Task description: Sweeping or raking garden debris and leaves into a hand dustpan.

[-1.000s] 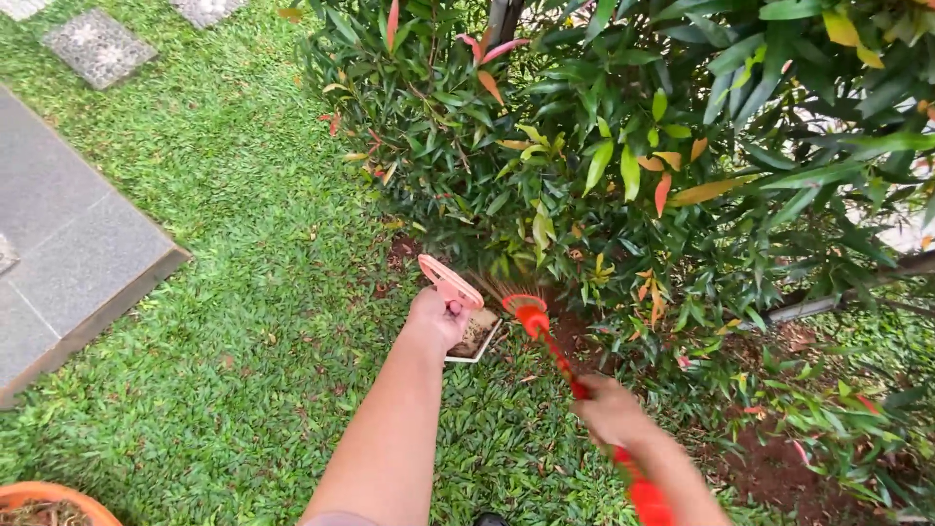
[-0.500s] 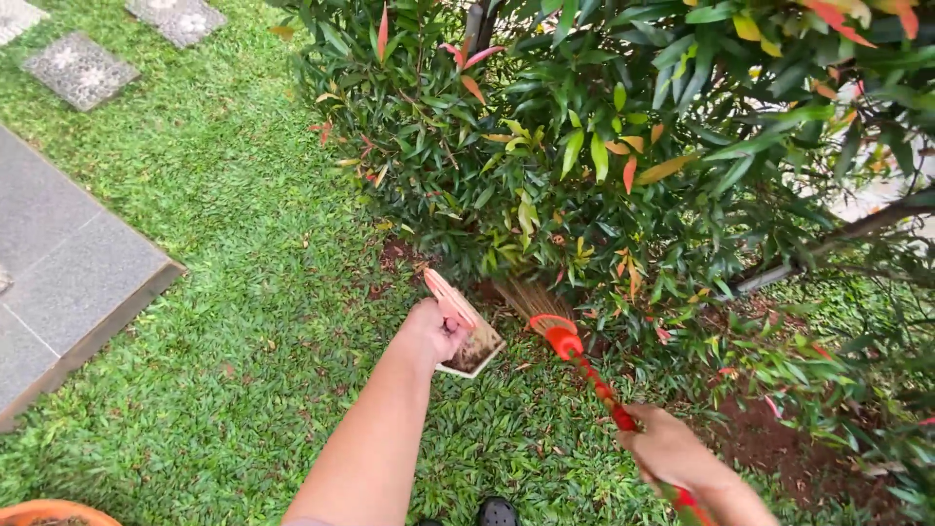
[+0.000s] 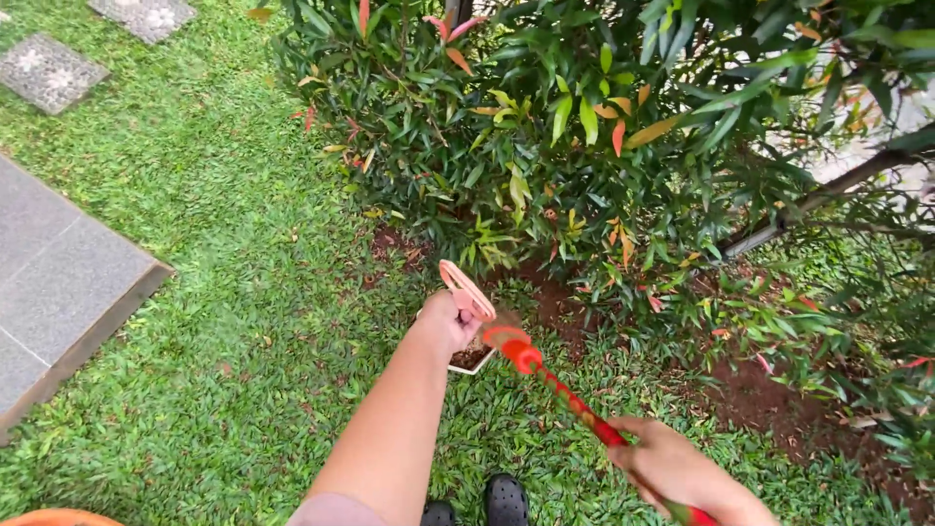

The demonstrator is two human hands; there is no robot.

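Setting: a home garden, outdoors. We record a mown lawn [image 3: 214, 292]; a dense shrub [image 3: 584, 127] with green, yellow and red leaves; bare reddish soil [image 3: 760, 390] under its branches; grey paving slabs [image 3: 58, 273] at the lawn's edge; patterned stepping stones [image 3: 44, 70] set into the grass beyond.

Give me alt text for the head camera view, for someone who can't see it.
A left hand holds a pink-handled plastic dustpan on grass beside a leafy shrub, while the right hand grips a red-handled straw broom whose head meets the pan.
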